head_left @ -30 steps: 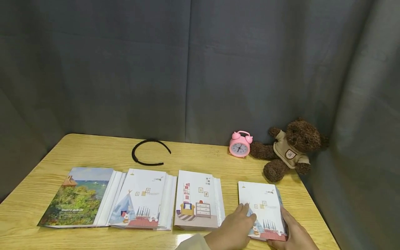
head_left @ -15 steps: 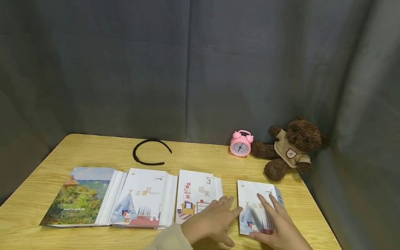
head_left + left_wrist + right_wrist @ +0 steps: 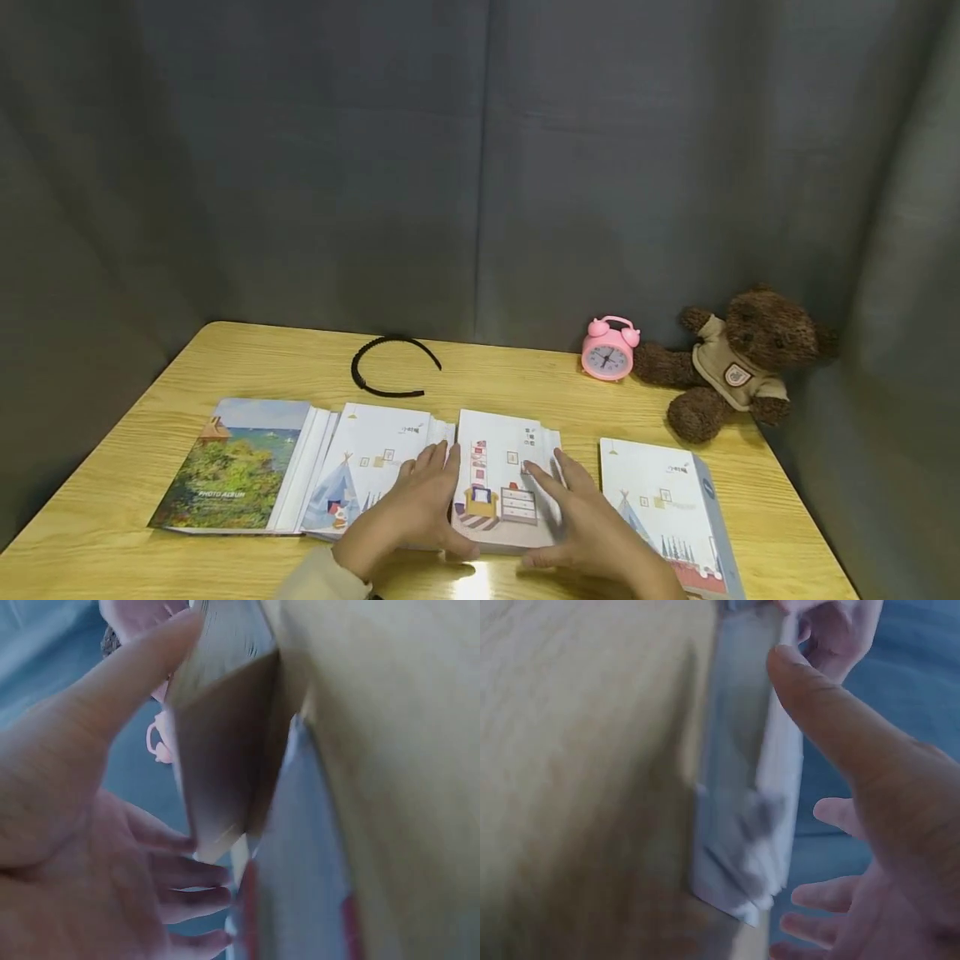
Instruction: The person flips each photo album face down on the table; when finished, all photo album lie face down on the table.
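Observation:
Both hands flank the middle photo album point(image 3: 501, 467), whose white cover shows a room with a chair and drawers. My left hand point(image 3: 420, 504) lies along its left edge, fingers straight, partly over the neighbouring tent-cover album point(image 3: 367, 462). On the album's right edge rests my right hand point(image 3: 588, 521), fingers straight, thumb near the front edge. The left wrist view shows the left hand point(image 3: 90, 825) spread beside the album's page edge point(image 3: 225, 750). In the right wrist view the right hand point(image 3: 855, 825) is spread next to the album point(image 3: 742, 787). Neither hand curls round anything.
A landscape-cover album point(image 3: 232, 462) lies at the left and a second tent-cover album point(image 3: 663, 504) at the right. Behind them on the wooden table point(image 3: 225, 358) are a black headband point(image 3: 393, 367), a pink alarm clock point(image 3: 609, 350) and a brown teddy bear point(image 3: 738, 358). Grey curtains close in the back and right.
Both hands left the right tent-cover album and moved left onto the middle album. The right album now lies free on the table. The head view shifted slightly left.

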Action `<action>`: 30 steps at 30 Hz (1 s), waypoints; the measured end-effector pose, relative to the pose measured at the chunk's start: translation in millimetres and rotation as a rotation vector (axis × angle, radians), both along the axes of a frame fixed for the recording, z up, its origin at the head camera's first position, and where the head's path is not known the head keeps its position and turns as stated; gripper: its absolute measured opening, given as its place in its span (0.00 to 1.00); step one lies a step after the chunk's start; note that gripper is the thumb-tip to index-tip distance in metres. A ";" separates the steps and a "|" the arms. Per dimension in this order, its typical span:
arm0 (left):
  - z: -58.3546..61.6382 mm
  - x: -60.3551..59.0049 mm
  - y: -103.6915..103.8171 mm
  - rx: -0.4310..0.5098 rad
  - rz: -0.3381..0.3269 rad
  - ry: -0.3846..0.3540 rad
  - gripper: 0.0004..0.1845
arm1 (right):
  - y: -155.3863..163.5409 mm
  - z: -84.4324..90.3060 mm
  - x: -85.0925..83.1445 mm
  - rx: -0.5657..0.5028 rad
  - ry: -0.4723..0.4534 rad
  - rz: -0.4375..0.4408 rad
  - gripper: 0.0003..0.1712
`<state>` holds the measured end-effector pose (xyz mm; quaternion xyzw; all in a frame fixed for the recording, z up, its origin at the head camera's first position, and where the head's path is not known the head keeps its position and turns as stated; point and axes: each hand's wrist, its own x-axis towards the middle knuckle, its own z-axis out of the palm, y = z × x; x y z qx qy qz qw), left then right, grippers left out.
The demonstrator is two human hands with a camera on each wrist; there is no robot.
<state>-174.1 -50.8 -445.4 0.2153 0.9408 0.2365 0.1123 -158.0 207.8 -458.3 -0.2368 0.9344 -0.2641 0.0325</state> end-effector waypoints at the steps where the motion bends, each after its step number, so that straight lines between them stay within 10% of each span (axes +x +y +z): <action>1: -2.6 1.1 0.7 0.003 -0.002 -0.012 0.71 | -0.9 -2.6 0.2 0.001 -0.015 0.008 0.60; 9: -13.4 4.1 11.8 0.032 0.040 0.059 0.70 | -7.3 -12.4 1.7 0.045 0.029 -0.007 0.53; 17: -12.7 3.0 15.1 0.272 0.040 0.019 0.68 | -21.4 -10.7 -1.7 0.071 0.114 -0.020 0.61; 30: 43.7 18.1 9.7 0.471 -0.156 -0.027 0.57 | -45.7 26.2 6.8 0.021 0.201 -0.059 0.70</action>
